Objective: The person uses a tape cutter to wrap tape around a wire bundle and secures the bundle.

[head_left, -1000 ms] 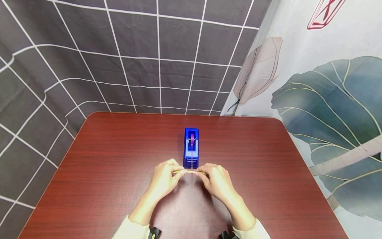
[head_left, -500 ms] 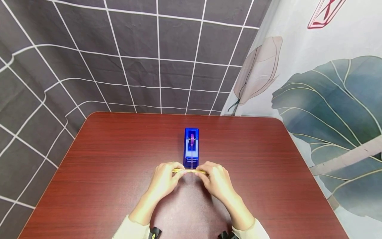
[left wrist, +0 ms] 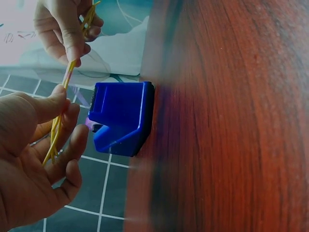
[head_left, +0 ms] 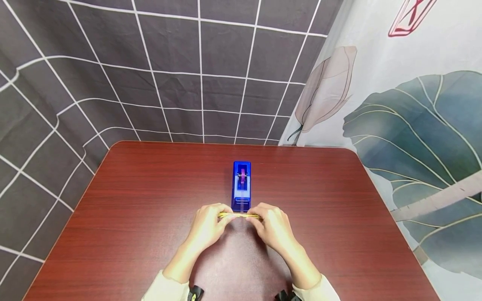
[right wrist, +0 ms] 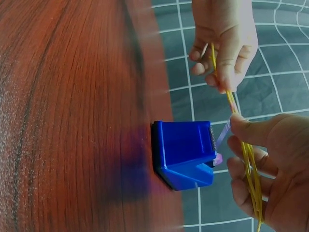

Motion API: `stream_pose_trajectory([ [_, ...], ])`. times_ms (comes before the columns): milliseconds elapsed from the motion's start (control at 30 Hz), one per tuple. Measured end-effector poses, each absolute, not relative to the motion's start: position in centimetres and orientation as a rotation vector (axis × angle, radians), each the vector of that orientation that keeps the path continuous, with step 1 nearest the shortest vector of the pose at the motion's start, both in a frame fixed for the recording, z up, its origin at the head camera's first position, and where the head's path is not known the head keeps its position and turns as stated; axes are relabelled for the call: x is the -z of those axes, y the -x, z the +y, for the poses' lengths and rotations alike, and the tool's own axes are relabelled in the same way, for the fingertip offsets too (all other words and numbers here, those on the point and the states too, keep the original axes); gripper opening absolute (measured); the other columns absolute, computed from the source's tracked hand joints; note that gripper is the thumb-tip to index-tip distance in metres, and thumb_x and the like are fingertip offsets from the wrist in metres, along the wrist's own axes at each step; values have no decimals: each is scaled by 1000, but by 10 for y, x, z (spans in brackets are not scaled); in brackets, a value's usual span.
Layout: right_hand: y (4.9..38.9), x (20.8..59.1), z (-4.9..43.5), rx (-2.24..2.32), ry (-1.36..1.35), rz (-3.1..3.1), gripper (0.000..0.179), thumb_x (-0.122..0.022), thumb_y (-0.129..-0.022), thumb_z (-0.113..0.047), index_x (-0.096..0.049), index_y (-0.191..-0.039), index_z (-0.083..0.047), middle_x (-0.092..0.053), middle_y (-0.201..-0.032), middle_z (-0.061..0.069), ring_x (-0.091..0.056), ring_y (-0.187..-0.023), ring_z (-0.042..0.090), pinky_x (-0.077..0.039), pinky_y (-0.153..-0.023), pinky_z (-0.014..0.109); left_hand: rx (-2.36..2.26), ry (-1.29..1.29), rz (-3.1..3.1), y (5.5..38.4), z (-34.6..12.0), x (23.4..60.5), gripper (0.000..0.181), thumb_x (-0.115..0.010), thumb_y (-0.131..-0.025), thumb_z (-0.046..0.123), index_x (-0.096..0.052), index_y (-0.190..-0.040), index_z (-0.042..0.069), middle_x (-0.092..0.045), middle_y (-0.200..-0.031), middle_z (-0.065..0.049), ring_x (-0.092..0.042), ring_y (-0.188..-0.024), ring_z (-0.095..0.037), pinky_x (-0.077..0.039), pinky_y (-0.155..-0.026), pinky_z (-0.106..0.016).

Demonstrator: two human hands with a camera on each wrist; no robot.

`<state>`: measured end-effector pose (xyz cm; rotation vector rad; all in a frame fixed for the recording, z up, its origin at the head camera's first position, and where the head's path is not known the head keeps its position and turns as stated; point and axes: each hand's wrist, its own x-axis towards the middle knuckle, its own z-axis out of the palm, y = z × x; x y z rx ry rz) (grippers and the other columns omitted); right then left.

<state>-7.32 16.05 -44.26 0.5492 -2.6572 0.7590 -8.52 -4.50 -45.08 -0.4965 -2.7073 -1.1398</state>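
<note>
Left hand point(head_left: 206, 225): thumb and fingers pinch a slim yellow-strand bundle point(right wrist: 251, 169) over mid red-brown wood-grain worktop point(head_left: 150, 188), well inside its side edges. Best held taut, square to the translucent purplish tape strip point(right wrist: 223, 134). Blue plastic dispenser point(head_left: 247, 196) just beyond, farther-edge side; serrated lip could snag. Right hand point(head_left: 275, 226) pinches the bundle's right side.

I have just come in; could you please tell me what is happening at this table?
A person's left hand and right hand pinch a bundle of thin yellow strands above the table, at the near end of a blue tape dispenser. A strip of tape runs from the dispenser toward the bundle and seems to meet it between the hands. The tape is not torn off yet.
</note>
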Motion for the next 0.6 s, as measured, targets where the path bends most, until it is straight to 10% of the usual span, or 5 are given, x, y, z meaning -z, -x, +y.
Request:
stream_pose_trajectory([
  [600,75,443,157,-691,-535,-2668,17,-88,-76,-12,-72,-81,-18,-65,-78,-9,-59,-64,9,-48,-57,35,1153,490,-2690,88,-44,454,12,-82,-85,20,-72,-79,22,-62,-73,17,-54,-63,-5,-44,-61,-28],
])
